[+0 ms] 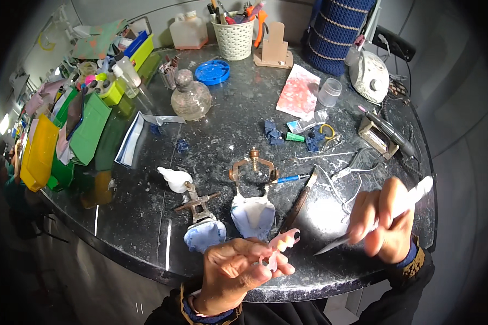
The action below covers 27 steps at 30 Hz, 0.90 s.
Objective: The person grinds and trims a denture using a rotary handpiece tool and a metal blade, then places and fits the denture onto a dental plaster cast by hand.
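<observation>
At the bench's near edge my left hand (236, 268) pinches a pink partial denture (283, 244) between thumb and fingers. The denture shows a pale tooth and curved clasps; part of it is hidden by the fingertips. To the right, my right hand (382, 219) is wrapped round the white handle of a pointed knife (417, 195). Its blade points down and left, apart from the denture. Just beyond the left hand lie a blue-and-white dental cast (253, 216) on a brass articulator frame (254, 157) and a smaller blue cast (204, 235) with a metal bracket.
A wooden-handled tool (301, 200), blue pen-like tool (291, 178) and pliers (357, 165) lie beyond my hands. A handpiece (387, 132) rests in its stand at right. Farther back are a glass burner (191, 100), blue lid (212, 72) and tool basket (234, 40). Coloured bins (89, 130) crowd the left.
</observation>
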Motion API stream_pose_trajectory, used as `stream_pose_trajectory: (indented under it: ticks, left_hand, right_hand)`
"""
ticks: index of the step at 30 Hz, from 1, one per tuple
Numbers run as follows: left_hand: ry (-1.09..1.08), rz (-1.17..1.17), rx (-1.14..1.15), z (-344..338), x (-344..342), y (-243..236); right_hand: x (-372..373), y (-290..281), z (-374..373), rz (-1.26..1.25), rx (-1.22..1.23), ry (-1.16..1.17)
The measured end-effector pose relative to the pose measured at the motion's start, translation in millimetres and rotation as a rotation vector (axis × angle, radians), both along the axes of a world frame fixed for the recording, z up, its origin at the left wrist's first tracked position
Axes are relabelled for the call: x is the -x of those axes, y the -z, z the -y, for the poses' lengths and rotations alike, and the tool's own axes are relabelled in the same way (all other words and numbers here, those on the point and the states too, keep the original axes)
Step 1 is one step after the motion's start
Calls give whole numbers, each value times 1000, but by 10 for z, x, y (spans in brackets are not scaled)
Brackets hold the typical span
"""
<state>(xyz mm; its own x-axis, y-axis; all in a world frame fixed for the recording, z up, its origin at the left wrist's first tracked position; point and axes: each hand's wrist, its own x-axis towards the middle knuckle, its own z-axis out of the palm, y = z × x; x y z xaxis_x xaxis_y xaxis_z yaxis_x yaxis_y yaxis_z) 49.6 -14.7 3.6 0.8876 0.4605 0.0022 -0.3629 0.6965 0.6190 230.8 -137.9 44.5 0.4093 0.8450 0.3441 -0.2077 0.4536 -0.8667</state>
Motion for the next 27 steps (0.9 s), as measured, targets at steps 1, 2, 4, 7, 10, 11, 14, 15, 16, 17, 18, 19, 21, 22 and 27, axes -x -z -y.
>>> stream_pose_trajectory:
  ticks: [1,2,4,7,10,11,14,15,16,17,18,19,21,22,27]
  left_hand:
    - [11,-4,29,11,2,3]
    - [17,-9,33,19,-2,10]
    - [-5,2,-3,9,5,45]
    - [-32,17,16,38,-7,40]
    - [-38,21,6,63,-15,56]
    - [-39,21,-28,71,-23,66]
    - [-88,35,4,25,41,80]
    - [-89,53,16,36,24,86]
    - [-87,51,20,31,18,97]
    - [-96,45,-29,17,20,111]
    - [-111,37,-79,3,28,121]
    - [-114,47,-72,28,4,92]
    - [-95,47,-67,51,-5,87]
    - [-86,41,-65,58,-14,89]
    - [-70,26,-122,59,-40,102]
  right_hand:
    - [38,0,-36,51,-69,-44]
    - [73,2,-79,101,-140,-90]
    - [244,-25,-139,2,-161,-7]
    - [151,-125,-187,350,-127,-84]
    - [154,-161,-6,570,-9,43]
    - [188,-118,27,559,-38,102]
    - [219,-24,-82,618,-49,60]
    - [212,-23,-121,707,-147,88]
    - [224,-23,-130,739,-167,87]
    - [259,-33,-133,783,-130,119]
    - [292,-53,-136,825,-96,146]
    - [293,-121,-90,912,-61,149]
    - [250,-119,-63,1008,-92,140]
    - [230,-122,-53,1099,-132,120]
    - [219,-76,-76,1059,-226,122]
